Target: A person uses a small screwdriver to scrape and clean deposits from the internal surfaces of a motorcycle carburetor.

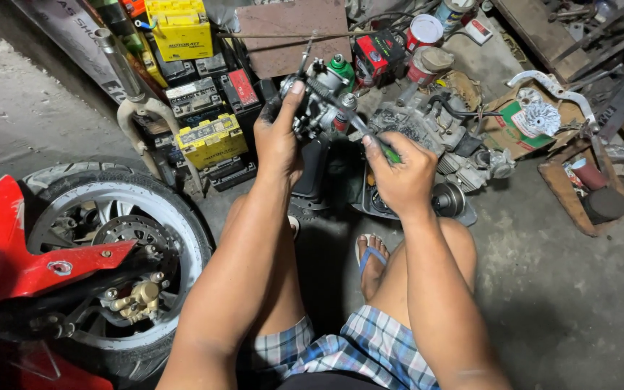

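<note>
Between the knees, keep left fingers (288,101) clamped round the carburetor (317,94), right fingers (378,148) gripping the screwdriver (352,119), tip seated squarely.

Grey concrete floor (557,289) carrying stacked batteries (211,141), an engine block (427,130), red cans (425,32), a cardboard box (521,126) and a motorcycle wheel (110,238).

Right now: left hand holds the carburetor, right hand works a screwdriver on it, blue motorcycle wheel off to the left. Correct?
Not quite. The head view shows the fender over the wheel is red, not blue. The rest stands: the left hand holds the carburetor, and the right hand works a screwdriver on it.
</note>
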